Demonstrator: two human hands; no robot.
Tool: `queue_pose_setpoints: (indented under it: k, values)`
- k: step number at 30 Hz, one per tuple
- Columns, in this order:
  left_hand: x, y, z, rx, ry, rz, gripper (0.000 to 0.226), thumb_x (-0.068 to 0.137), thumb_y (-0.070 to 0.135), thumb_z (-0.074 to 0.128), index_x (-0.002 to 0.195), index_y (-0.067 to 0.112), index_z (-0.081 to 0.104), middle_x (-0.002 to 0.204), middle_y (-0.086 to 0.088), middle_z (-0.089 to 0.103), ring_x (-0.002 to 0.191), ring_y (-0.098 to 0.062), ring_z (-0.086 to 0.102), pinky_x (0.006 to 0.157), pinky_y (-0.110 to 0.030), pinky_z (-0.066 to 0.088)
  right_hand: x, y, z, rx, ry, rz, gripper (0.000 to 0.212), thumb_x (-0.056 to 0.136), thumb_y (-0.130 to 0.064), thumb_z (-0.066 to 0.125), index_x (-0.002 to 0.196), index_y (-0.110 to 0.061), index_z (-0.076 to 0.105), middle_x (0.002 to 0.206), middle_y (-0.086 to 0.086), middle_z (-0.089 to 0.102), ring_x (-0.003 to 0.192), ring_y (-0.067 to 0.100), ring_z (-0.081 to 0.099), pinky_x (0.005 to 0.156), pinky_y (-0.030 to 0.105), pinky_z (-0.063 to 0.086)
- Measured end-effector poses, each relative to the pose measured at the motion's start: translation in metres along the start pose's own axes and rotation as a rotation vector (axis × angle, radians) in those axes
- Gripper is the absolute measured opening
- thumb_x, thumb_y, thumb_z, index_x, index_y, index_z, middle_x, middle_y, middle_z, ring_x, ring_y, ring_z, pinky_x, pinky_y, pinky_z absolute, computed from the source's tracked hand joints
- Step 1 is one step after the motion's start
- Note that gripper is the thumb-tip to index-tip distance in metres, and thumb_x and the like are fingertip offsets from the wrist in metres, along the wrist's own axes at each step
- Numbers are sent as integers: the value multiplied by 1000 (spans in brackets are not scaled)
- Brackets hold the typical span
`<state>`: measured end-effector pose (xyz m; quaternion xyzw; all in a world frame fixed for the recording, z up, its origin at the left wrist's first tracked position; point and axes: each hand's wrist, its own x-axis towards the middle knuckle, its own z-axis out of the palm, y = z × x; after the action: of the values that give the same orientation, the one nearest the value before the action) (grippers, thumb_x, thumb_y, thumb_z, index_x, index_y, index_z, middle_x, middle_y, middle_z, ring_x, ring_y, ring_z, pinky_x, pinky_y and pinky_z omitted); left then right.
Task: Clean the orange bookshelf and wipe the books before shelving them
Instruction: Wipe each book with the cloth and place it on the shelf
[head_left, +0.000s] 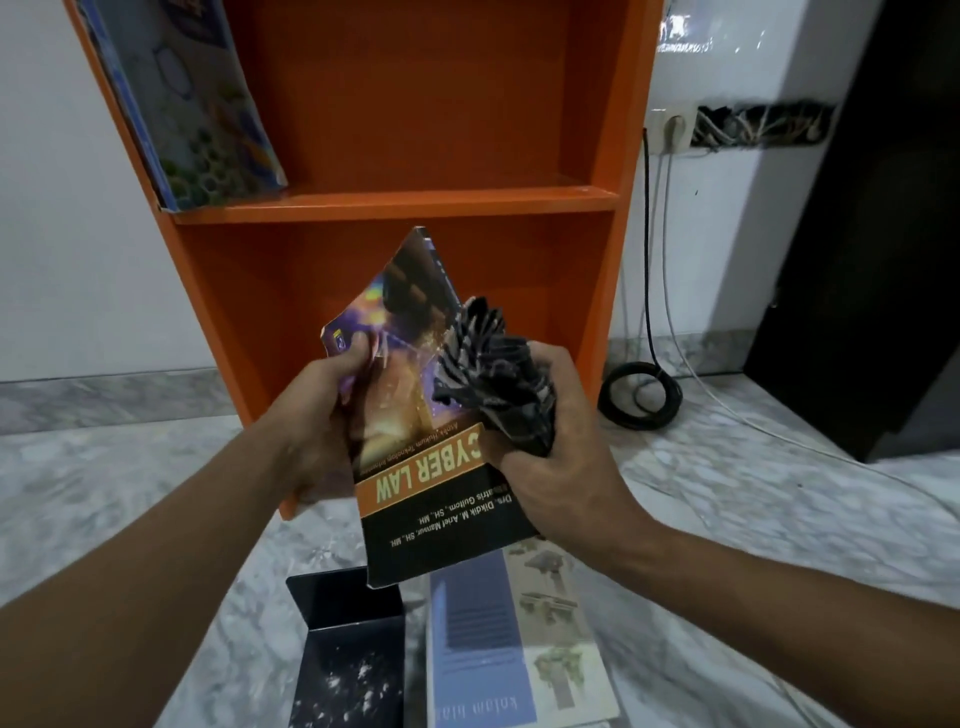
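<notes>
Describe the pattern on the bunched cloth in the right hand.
Black and grey stripes on the bunched cloth; the head view shows it best.

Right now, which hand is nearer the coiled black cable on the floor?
Right. The right hand, gripping the cloth, is just left of the cable; the left hand holds the book farther left.
</notes>
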<state>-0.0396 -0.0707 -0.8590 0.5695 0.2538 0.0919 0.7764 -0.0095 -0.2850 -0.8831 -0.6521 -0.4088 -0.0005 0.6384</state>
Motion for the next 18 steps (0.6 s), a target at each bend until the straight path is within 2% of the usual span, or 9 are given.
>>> queue_pose_setpoints:
  k: [2, 4, 7, 8, 10, 13, 15, 16, 18]
  values:
    - [3, 0, -6, -65, 4, 104, 32, 100, 34, 49, 121, 15, 62, 101, -8, 74, 82, -24, 74, 72, -39, 54, -8, 12, -4, 6, 23, 56, 52, 89, 1, 64, 128, -24, 41, 102, -12, 61, 91, 6, 60, 75, 25, 54]
    - [5, 2, -3, -55, 58, 232, 27, 102, 29, 46, 122, 21, 62, 92, -4, 76, 81, -22, 74, 66, -37, 58, -11, 18, -9, 10, 63, 173, 49, 91, -16, 65, 133, -27, 42, 108, -16, 65, 99, -2, 62, 82, 25, 53]
    - [6, 3, 1, 0, 82, 311, 26, 104, 26, 43, 123, 22, 60, 92, -3, 74, 79, -19, 73, 62, -34, 58, 15, 10, -25, 6, 207, 220, 39, 92, -4, 60, 127, -20, 51, 97, -11, 65, 73, -9, 63, 57, 10, 49]
    - [6, 3, 1, 14, 80, 326, 26, 104, 26, 42, 123, 22, 60, 93, -3, 74, 80, -20, 73, 63, -34, 57, 31, 4, -34, 9, 262, 191, 35, 93, 1, 57, 120, -20, 55, 93, -10, 65, 70, -7, 64, 55, 11, 49]
    - [7, 1, 1, 31, 81, 344, 27, 104, 27, 42, 123, 22, 61, 94, -5, 74, 77, -19, 74, 60, -32, 56, 64, -12, -48, -53, 282, 90, 37, 92, 6, 53, 110, -26, 60, 93, -7, 67, 81, 1, 67, 66, 20, 55]
    - [9, 1, 8, 10, 79, 360, 25, 104, 27, 42, 116, 24, 64, 92, -6, 75, 73, -19, 73, 57, -31, 57, 75, -8, -42, -95, 115, 9, 60, 85, 16, 49, 119, -32, 60, 117, -5, 63, 113, 12, 59, 93, 35, 53]
    - [8, 6, 9, -46, 98, 361, 23, 104, 26, 43, 112, 25, 64, 97, -6, 75, 86, -23, 74, 71, -40, 60, 42, 15, -29, -159, -43, -28, 76, 81, 18, 50, 132, -39, 52, 148, 0, 44, 139, 16, 38, 112, 36, 37]
    - [10, 9, 5, -62, 122, 369, 22, 103, 28, 44, 113, 25, 64, 102, -7, 75, 92, -25, 73, 77, -44, 59, 14, 30, -26, -234, -103, -42, 84, 81, 18, 50, 133, -48, 48, 154, -3, 37, 143, 12, 31, 115, 33, 32]
    - [10, 13, -9, -35, 172, 402, 25, 103, 32, 44, 118, 26, 63, 106, -7, 75, 90, -24, 74, 74, -44, 59, -46, 57, -35, -400, -284, -5, 96, 81, 18, 54, 125, -67, 44, 141, -23, 48, 131, -3, 43, 112, 35, 39]
